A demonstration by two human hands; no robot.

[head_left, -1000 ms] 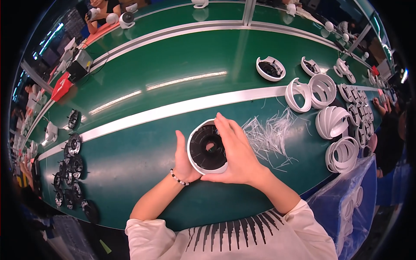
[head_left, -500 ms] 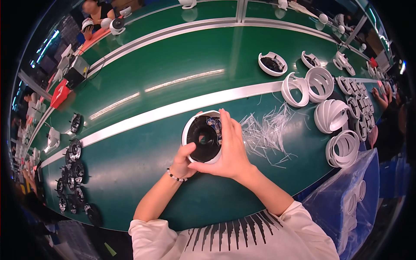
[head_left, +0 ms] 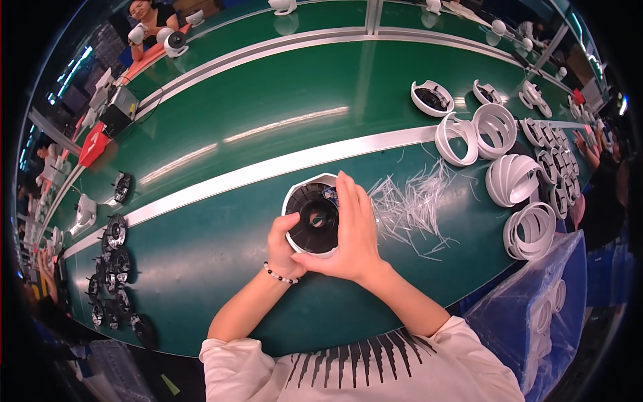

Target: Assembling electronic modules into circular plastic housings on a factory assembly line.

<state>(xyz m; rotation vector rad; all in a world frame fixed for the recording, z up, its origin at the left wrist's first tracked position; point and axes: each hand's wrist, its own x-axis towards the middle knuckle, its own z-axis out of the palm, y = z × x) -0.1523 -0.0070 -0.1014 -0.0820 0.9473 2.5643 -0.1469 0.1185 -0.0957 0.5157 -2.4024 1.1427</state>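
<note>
Grasping a white-rimmed black disc (head_left: 309,234) left of the white strip pile (head_left: 420,209), clasped between left hand (head_left: 283,250), farther from the pile, and right hand (head_left: 356,236), nearer it.

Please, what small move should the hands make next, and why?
Perhaps press gently on the black disc with the thumb of the left hand: it lies over the disc's edge, while the right hand supports the opposite side of the surrounding white ring.

Looks like a factory assembly workshop, judging by the long green desk (head_left: 207,261), repeated black round parts (head_left: 116,231), stacked white rings (head_left: 509,181) and a co-worker (head_left: 162,19) beyond.
</note>
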